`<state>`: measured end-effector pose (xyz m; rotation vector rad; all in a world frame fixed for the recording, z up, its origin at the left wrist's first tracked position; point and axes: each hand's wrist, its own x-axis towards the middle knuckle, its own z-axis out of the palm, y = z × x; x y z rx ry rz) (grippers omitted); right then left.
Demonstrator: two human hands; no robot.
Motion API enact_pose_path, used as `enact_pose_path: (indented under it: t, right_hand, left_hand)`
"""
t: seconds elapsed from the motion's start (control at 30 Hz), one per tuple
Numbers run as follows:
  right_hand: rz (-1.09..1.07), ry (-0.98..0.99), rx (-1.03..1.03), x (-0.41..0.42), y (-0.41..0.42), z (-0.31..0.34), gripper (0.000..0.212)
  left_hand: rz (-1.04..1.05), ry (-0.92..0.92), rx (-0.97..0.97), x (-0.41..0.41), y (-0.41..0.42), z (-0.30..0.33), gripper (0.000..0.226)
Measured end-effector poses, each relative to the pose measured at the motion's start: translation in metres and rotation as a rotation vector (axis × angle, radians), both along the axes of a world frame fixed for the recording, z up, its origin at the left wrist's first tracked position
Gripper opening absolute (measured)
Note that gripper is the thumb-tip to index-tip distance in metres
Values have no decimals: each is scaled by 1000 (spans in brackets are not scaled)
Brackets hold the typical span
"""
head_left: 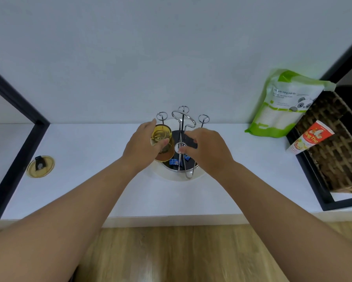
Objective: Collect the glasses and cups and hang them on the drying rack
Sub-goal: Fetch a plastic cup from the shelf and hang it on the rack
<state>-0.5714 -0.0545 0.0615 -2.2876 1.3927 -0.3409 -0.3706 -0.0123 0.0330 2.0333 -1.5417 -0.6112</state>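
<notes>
The left hand (143, 146) is gripping 1 inverted amber glass (162, 140) over the drying rack (183, 127) at the counter's (89, 190) back edge; the right hand (208, 151) is pinching a rack prong (179, 148).

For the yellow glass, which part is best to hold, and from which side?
Grip the yellow glass around its side wall, coming from the left as the left hand does. It is upside down on the drying rack, whose centre posts crowd its right side.
</notes>
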Motion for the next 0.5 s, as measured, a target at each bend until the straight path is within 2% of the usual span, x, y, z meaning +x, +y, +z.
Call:
enact_pose_path:
  t: [0.13, 0.23, 0.33, 0.5]
  right_hand:
    - [-22, -64, -26, -6, -1, 42, 46]
    - [-41, -134, -41, -13, -2, 87, 50]
    - [-47, -146, -77, -23, -6, 149, 61]
    - [-64, -237, -212, -51, 0, 280, 63]
  left_hand:
    - [-9, 29, -75, -8, 4, 41, 62]
    - [-50, 3, -160, -14, 4, 96, 53]
    - [-95, -26, -250, -22, 0, 170, 50]
    - [-146, -35, -398, -49, 6, 312, 44]
